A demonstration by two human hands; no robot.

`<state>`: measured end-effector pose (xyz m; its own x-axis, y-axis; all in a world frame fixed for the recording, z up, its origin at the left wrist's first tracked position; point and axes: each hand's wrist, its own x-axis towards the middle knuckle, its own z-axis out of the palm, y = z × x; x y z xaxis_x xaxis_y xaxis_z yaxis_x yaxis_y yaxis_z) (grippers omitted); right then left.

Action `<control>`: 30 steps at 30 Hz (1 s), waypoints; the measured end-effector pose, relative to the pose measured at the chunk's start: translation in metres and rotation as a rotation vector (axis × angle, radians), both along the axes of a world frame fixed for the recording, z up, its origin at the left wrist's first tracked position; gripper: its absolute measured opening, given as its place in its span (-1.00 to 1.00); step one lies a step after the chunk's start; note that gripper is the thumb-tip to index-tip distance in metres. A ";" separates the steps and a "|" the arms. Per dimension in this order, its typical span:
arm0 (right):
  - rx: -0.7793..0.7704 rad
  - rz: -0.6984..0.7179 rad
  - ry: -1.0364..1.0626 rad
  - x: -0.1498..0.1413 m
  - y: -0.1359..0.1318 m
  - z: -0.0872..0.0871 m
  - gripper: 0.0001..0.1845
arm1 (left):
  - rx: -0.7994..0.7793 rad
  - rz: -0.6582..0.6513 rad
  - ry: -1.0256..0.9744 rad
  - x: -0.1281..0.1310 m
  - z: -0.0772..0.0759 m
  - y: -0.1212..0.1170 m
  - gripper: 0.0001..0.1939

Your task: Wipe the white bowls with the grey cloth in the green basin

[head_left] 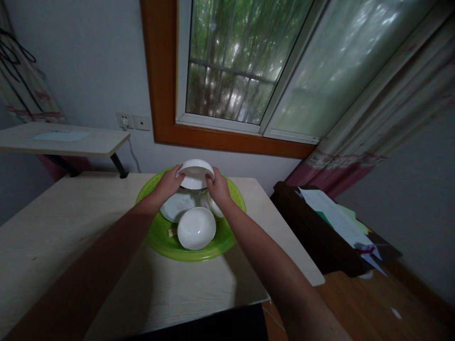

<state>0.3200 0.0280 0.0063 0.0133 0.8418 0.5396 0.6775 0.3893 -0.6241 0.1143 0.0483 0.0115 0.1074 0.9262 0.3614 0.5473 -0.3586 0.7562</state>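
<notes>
Centrally, a white bowl in a green basin on a pale table, a plate behind it, beyond them the left hand and right hand pinching opposite sides of a raised dish, held over the basin's far side, a window behind.

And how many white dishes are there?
4 visible: a bowl in both hands; in the basin, a front bowl, a left plate, a piece by the right wrist. More may be hidden.
</notes>
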 end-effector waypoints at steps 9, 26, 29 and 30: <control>0.148 0.070 -0.317 -0.008 -0.013 0.012 -0.38 | 0.061 0.109 0.240 -0.010 0.004 -0.004 -0.68; -0.044 -0.003 -0.316 -0.009 -0.014 0.013 -0.46 | 0.203 0.159 0.293 -0.007 0.016 -0.016 -0.49; -0.051 0.002 -0.204 -0.007 -0.008 0.007 -0.46 | 0.228 0.149 0.271 -0.007 0.017 -0.016 -0.48; -0.053 0.000 -0.160 -0.005 -0.006 0.005 -0.45 | 0.235 0.140 0.258 -0.006 0.017 -0.015 -0.49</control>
<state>0.3148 0.0218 0.0113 -0.0691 0.8691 0.4898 0.7697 0.3588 -0.5280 0.1081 0.0329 0.0286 0.1006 0.8336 0.5432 0.7650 -0.4139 0.4934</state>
